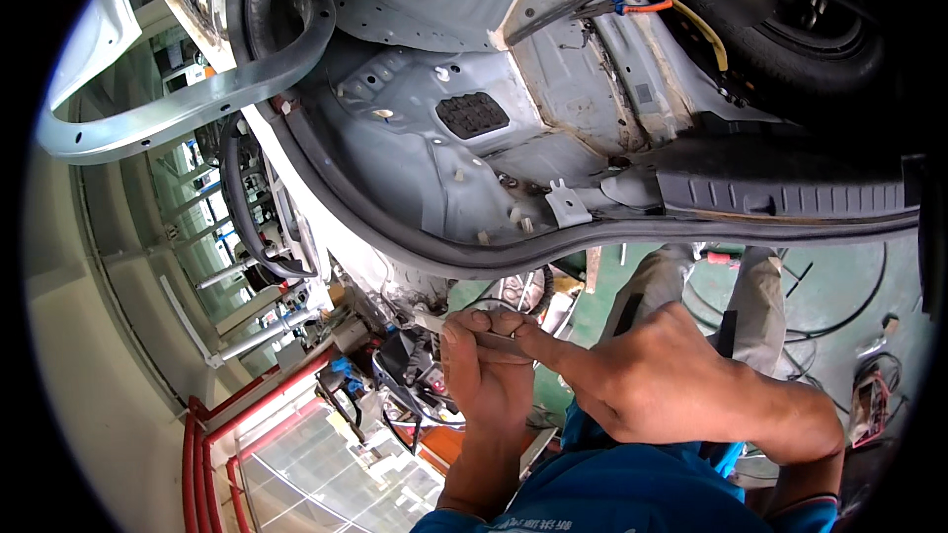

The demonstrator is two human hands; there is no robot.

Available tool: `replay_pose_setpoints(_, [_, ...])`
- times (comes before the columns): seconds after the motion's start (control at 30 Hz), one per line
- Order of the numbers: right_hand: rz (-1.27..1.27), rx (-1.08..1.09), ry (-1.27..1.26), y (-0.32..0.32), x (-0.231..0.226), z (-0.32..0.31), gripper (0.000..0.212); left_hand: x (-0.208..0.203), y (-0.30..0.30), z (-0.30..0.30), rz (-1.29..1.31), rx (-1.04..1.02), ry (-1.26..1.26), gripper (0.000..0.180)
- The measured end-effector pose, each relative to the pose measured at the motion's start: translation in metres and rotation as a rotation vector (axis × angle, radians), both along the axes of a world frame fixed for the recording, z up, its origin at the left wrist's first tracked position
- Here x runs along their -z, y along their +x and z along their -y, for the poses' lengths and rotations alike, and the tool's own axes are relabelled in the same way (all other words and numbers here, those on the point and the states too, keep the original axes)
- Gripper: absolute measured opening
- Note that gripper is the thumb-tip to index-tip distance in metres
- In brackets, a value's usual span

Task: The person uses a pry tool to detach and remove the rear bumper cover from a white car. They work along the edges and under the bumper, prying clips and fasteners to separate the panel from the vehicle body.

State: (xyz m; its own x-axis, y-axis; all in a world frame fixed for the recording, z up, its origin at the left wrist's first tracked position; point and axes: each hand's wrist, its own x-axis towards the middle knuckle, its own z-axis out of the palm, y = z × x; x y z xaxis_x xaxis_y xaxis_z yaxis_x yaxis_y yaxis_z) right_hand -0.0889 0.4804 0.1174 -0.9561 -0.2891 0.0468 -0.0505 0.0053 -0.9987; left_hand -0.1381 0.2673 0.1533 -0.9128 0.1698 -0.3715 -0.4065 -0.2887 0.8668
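Observation:
Below the rim of a car body's opening, my left hand [486, 365] is curled palm-up with its fingers closed on a thin, flat greyish piece [506, 343]. The kind of that piece does not show, as fingers cover most of it. From the right, my right hand [642, 375] reaches across with its index finger stretched to the left fingertips, at the piece's end. Its other fingers are folded under and partly hidden, so what they grip cannot be made out. A dark rubber seal [474, 259] runs along the opening's edge just beyond both hands.
Pliers with orange and blue handles [642, 0] lie inside the bare metal body, near a black tyre [820, 59]. Black ribbed trim [790, 183] lines the near edge. A grey metal bar [168, 118] juts out at left. Cables and tools lie on the green floor [839, 286].

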Motion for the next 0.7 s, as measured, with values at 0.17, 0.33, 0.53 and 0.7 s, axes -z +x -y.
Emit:
replay_pose_setpoints(0.17, [0.001,0.088,-0.075,-0.003,0.010,0.010,0.060,-0.003,-0.002,0.000,-0.024,-0.025,-0.111,0.033])
replay_pose_setpoints(0.33, [-0.013,0.050,0.119,0.018,-0.015,0.003,0.069,-0.008,0.007,-0.005,0.060,0.026,-0.131,0.032])
replay_pose_setpoints(0.53, [-0.074,0.092,0.167,0.019,-0.023,0.002,0.070,-0.006,0.010,-0.002,0.056,0.008,-0.074,0.034])
replay_pose_setpoints(0.7, [-0.127,0.135,0.312,0.017,-0.046,0.004,0.074,-0.013,0.012,0.003,0.099,0.037,-0.061,0.035])
